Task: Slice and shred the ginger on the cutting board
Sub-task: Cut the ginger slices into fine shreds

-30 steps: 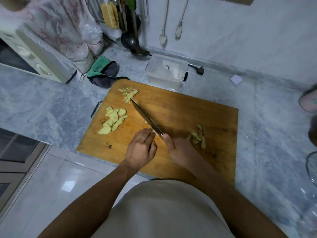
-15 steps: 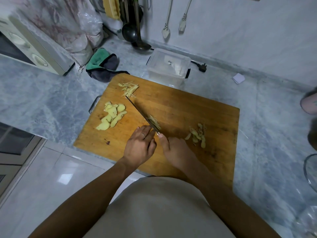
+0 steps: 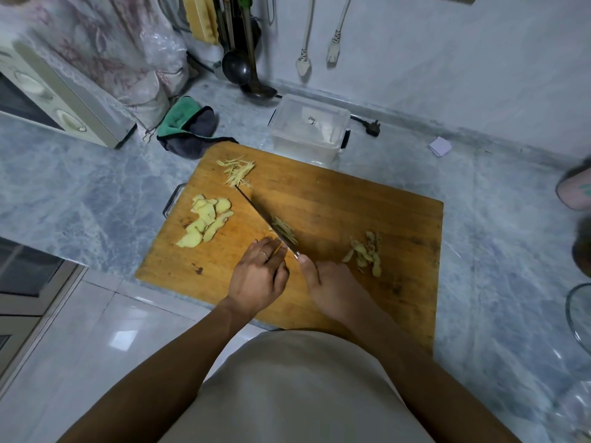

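A wooden cutting board [image 3: 351, 203] lies on the marble counter. My right hand [image 3: 332, 289] grips the handle of a knife [image 3: 260, 215], whose blade points up-left across the board. Fresh ginger shreds [image 3: 284, 230] lie along the blade's right side. My left hand [image 3: 259, 276] has its fingers curled down on a small stack of ginger slices at the blade's left side; the stack is mostly hidden. A pile of ginger slices [image 3: 206, 220] sits at the board's left. A finished heap of shreds [image 3: 238, 169] lies at the far left corner. Ginger peels [image 3: 366, 252] lie to the right.
A clear plastic container [image 3: 308, 129] stands just behind the board. A green and grey cloth [image 3: 188, 129] lies at the back left beside a microwave [image 3: 57, 100]. Ladles [image 3: 238, 68] hang at the wall. A glass bowl rim [image 3: 575, 314] shows at the right edge.
The knife has kept chopping beside my left fingers, and more shreds now lie along the blade. Both hands stay in nearly the same place on the board.
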### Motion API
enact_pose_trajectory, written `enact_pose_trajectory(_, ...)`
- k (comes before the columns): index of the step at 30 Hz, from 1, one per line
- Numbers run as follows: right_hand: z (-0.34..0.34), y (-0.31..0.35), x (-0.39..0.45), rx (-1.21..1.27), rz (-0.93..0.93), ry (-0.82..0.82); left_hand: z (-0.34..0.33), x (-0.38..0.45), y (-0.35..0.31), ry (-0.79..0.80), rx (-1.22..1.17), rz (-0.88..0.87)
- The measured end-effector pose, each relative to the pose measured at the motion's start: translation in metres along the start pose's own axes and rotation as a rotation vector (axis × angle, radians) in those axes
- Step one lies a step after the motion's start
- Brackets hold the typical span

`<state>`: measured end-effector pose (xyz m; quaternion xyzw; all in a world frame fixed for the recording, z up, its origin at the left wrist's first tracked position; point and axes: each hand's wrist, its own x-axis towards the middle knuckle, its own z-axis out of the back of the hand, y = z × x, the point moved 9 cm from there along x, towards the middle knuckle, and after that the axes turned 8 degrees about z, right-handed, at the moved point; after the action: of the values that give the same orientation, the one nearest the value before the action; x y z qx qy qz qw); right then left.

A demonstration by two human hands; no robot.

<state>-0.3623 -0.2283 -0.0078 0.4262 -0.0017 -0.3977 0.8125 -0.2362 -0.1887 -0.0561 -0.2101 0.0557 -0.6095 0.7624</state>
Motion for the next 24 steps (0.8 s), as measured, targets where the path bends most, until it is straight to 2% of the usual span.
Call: enact_pose_trajectory(24, -0.002, 0.005, 0.0, -0.009, 0.008, 0.008, 0.009, -0.001, -0.004, -0.073, 0.019, 0.009)
